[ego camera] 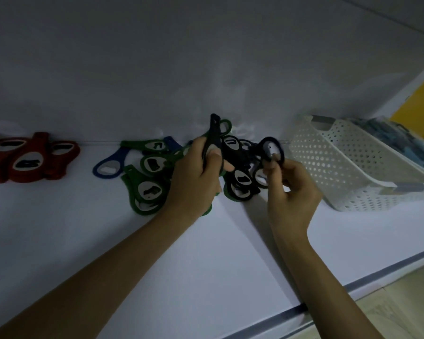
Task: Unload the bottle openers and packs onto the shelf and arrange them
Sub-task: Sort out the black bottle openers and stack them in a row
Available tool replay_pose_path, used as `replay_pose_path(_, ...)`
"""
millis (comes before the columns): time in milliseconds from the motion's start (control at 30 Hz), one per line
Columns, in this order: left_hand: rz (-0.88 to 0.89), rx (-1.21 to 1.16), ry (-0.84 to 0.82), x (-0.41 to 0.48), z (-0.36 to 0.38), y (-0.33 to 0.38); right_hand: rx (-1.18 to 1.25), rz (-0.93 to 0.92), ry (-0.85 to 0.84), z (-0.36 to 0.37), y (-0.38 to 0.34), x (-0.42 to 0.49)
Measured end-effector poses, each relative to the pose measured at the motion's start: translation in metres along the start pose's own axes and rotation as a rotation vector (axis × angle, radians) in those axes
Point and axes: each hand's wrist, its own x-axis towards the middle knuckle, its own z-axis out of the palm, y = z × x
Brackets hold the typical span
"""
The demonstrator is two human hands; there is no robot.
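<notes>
My left hand (196,177) grips stacked black openers (214,133), my right hand (291,189) pinches 1 loose opener (271,148) — I'd square its ring to theirs before adding it.

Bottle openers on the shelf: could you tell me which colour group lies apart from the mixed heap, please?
The red bottle openers at the far left; bare shelf separates them from the green, blue and black heap in the middle.

Dim light, plain white back wall (206,57), yellow panel (421,106) far right, pale floor (389,314) below.
</notes>
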Motion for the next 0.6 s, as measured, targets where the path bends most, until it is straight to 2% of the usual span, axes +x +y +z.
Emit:
replay_pose_path(67, -0.117, -0.072, -0.076, -0.007, 0.007, -0.003, 0.018, -0.033, 0.037, 0.0, -0.001, 0.0)
replay_pose_path(133, -0.109, -0.049, -0.102, -0.014, 0.011, -0.007, -0.022, -0.12, -0.014, -0.001, 0.001, -0.001)
replay_pose_path(267, -0.138, -0.135, -0.109, -0.012, 0.009, -0.007, -0.121, -0.344, -0.302, 0.002, 0.004, -0.006)
replay_pose_path(333, -0.141, -0.117, -0.095, -0.009, 0.007, -0.009, -0.125, -0.387, -0.424, 0.004, 0.005, -0.007)
replay_pose_path(400, -0.158, -0.091, -0.079, -0.009, 0.006, -0.012, -0.128, -0.353, -0.453, 0.005, 0.005, -0.008)
replay_pose_path(467, -0.161, -0.128, -0.075, -0.011, 0.007, -0.011, -0.15, -0.214, -0.382, 0.005, 0.005, -0.008)
replay_pose_path(533, -0.162, -0.183, -0.065, -0.011, 0.007, -0.009, -0.27, -0.065, -0.352, 0.003, 0.009, -0.004)
replay_pose_path(600, -0.159, -0.214, -0.057, -0.011, 0.006, -0.008, -0.454, 0.007, -0.438, 0.002, 0.014, 0.001)
